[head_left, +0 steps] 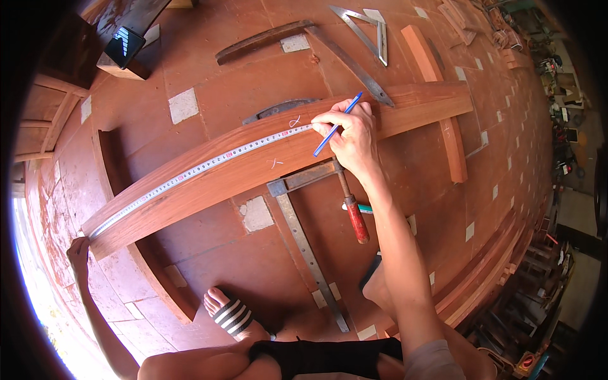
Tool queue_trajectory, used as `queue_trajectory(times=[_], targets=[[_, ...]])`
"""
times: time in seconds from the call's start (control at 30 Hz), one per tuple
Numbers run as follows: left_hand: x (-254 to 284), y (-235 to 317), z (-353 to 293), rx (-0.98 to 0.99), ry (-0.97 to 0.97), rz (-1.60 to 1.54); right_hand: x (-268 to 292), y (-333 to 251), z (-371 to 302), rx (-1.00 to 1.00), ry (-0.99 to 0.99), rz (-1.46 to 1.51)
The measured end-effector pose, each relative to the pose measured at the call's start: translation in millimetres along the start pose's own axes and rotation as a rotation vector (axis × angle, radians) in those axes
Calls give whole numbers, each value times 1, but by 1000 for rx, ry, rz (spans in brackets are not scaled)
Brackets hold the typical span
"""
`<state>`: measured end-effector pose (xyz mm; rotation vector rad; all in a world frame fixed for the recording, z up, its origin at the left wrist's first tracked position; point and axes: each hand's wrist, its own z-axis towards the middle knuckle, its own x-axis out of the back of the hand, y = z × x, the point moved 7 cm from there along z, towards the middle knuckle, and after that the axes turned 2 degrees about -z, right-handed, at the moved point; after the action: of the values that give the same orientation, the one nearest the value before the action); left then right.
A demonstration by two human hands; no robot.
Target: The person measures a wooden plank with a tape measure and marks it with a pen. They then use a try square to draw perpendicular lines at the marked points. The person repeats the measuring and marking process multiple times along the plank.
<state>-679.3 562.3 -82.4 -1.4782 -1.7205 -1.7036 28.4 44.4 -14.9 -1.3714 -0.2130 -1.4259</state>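
Note:
A long, tapering reddish wooden board [253, 166] lies slantwise before me, with small pale marks drawn on it. A measuring tape [209, 163] is stretched along its top face from the left end to my right hand [354, 136]. That hand pinches the tape against the board and has a blue pen [339, 123] tucked between its fingers. At the board's left end my left hand [78, 253] is closed around the other end of the tape; its finger details are small. A bar clamp [297, 237] with a red handle [356, 220] grips the near edge, beside my right forearm.
Wooden pieces [161, 282] [453, 149] lie crosswise under the board. Beyond it are a metal triangle square [364, 31], a dark wooden bevel-like pair of bars [263, 41] and a phone [124, 45] on a block. Stacked planks [478, 278] lie right; my foot [228, 313] stands near.

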Motion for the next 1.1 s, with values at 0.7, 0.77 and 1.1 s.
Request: queue_trajectory(times=[0.7,0.77,1.1], targets=[[-16,108,-39,-112,91,48,-1,3,26,-234,-221,-3],[-15,115,-39,-100,73,55,-4,14,27,-307,-290,-16],[-12,117,-43,-105,81,4,-13,69,31,-366,-420,-78]])
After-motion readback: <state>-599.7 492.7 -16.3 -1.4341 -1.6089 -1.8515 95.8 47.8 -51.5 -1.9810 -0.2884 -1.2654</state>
